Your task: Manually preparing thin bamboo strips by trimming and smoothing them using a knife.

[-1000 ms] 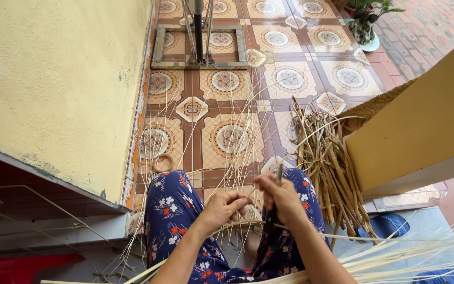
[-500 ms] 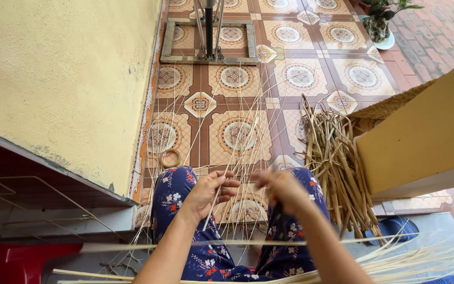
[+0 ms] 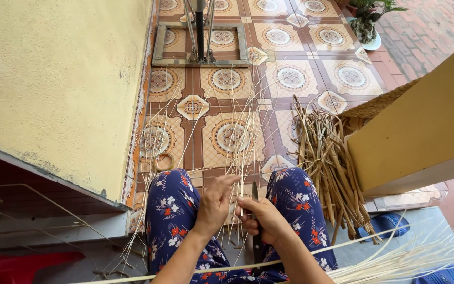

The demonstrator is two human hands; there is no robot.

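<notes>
I sit with floral blue trousers (image 3: 174, 215) over my knees. A fan of thin pale cane strips (image 3: 237, 142) rises from between my knees and spreads over the tiled floor. My left hand (image 3: 214, 205) pinches several of these strips near their base, fingers pointing toward the right hand. My right hand (image 3: 264, 218) is closed around a dark narrow knife (image 3: 255, 192), whose blade stands upright against the strips. The two hands touch between my knees.
A heap of thicker brown cane pieces (image 3: 327, 163) lies at my right knee, against a yellow pillar (image 3: 421, 131). A yellow wall (image 3: 53, 89) is at the left. Also in view are a metal stand (image 3: 200, 42), a small cane ring (image 3: 163, 162), blue sandals (image 3: 390, 223), long pale strips (image 3: 405, 257) and a potted plant (image 3: 369, 21).
My hands were apart half a second ago and have come together on the strips. The view has tilted a little further down the floor.
</notes>
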